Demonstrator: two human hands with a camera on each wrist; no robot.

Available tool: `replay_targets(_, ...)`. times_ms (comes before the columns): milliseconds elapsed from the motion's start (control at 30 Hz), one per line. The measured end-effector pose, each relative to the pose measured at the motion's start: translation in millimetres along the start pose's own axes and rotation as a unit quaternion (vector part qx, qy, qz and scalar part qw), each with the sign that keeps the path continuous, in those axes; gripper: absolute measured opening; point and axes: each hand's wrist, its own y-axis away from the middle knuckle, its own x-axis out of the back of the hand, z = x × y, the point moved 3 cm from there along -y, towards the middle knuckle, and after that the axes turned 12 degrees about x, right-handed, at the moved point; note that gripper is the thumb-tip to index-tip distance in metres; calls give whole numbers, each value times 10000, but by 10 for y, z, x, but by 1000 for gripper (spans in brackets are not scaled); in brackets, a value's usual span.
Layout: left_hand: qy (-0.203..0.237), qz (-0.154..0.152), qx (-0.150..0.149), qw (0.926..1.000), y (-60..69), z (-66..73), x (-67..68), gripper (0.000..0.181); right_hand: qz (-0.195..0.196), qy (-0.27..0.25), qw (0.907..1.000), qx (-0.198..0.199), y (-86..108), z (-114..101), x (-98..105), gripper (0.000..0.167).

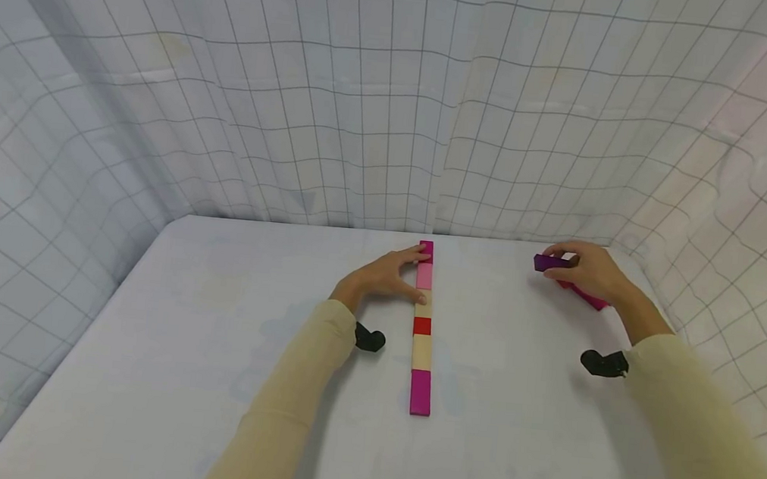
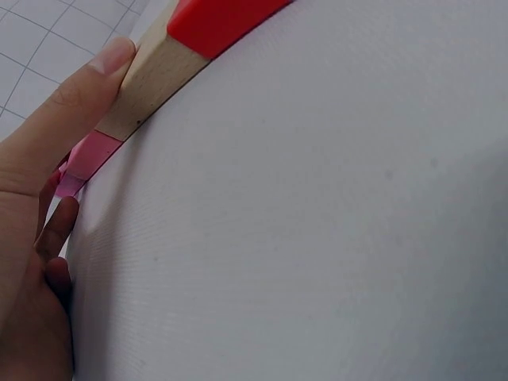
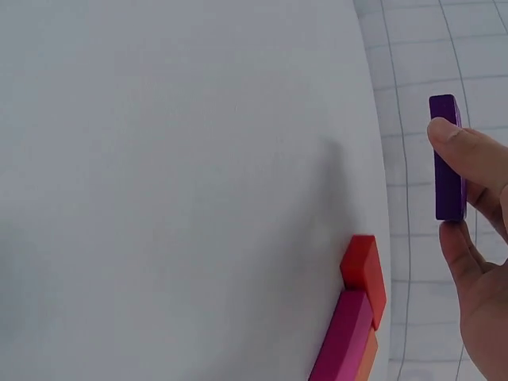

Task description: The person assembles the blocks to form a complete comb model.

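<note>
A straight row of flat blocks runs away from the person along the middle of the table: a magenta block (image 1: pixel 421 393) nearest, then a plain wooden block (image 1: pixel 422 352), a red block (image 1: pixel 422 326), another wooden block (image 2: pixel 151 83), a pink block (image 1: pixel 424 276) and a dark pink block (image 1: pixel 427 248) at the far end. My left hand (image 1: pixel 386 274) touches the far part of this row, thumb on the wooden block and fingers at the far end. Over the table's far right, my right hand (image 1: pixel 586 269) pinches a purple block (image 3: pixel 449 175) between thumb and fingers, raised off the surface.
Beneath the right hand lie a red block (image 3: pixel 365 278), a magenta block (image 3: pixel 343 337) and an orange block (image 3: pixel 367 357), close together near the table's edge. White grid-patterned curtains (image 1: pixel 382 102) hang around the white table (image 1: pixel 223 347). Each wrist carries a black camera mount.
</note>
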Motion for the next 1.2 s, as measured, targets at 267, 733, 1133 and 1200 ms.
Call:
replay_targets(267,-13,-34,-23,10000,14,12,-13,94,236,-214,9994,144,-310,-189,-279,42)
replay_targets(733,-53,41,-151,9999,-34,-49,-22,96,599,-150,9952,761,-745,-528,-880,36)
replay_targets(1133,-42,17,-239,9997,-48,-25,1,95,524,25,9948,870,-1000,-743,-1073,35)
replay_targets(1200,-58,-6,-222,9997,-48,-17,3,93,526,20,9949,858,-1029,-752,-1105,34)
